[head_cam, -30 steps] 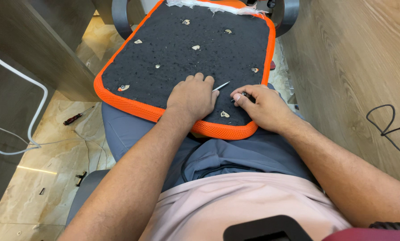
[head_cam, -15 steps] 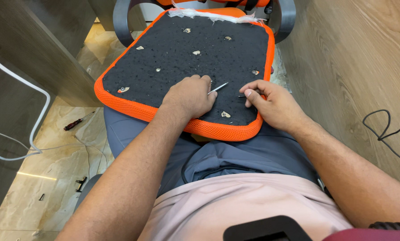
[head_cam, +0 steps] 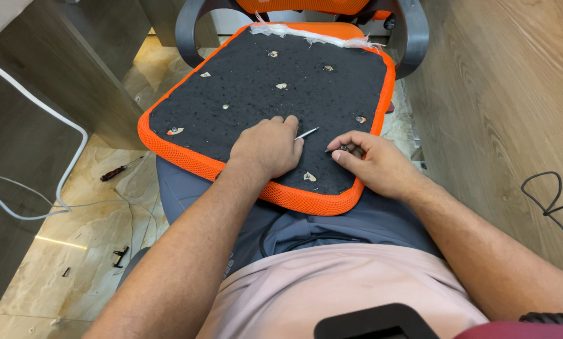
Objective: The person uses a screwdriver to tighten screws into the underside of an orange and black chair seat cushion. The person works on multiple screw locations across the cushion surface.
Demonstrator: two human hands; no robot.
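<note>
Hands [head_cam: 319,154] on fuzzy black, orange-mesh-rimmed seat pad [head_cam: 262,100].

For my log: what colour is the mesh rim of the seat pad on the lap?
Orange, around the black seat pad; rim clearest in the head view.

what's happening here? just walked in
A seated person has an orange-edged seat cushion lying underside up across their lap. The left hand rests flat on the black fabric, a thin metal tool poking out past its fingers. The right hand pinches a small dark part against the cushion. A screwdriver lies on the floor.
</note>
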